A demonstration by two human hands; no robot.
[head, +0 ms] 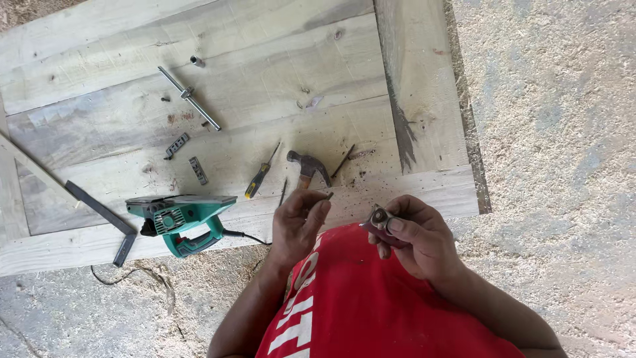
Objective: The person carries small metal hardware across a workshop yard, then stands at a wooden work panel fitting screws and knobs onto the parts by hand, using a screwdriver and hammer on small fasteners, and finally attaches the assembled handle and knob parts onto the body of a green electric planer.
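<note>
The right hand (414, 235) grips a small dark metal part (379, 219) between thumb and fingers, holding it above the red shirt (371, 298) at the near edge of the plank panel (265, 86). The left hand (298, 222) sits at 9 o'clock from the part, fingers curled loosely; a thin dark item shows at its fingertips, but whether they pinch it cannot be told. A hammer (309, 167) lies on the panel at 12 o'clock from the left hand, with a screwdriver (260, 176) at 11 o'clock. A green planer (179, 217) rests at 9 o'clock, its cord trailing toward the person. A steel square (106, 219) lies beyond the planer. A T-wrench (189, 97) lies at 11 o'clock, well apart. Sawdust (556, 132) covers the floor at 3 o'clock.
</note>
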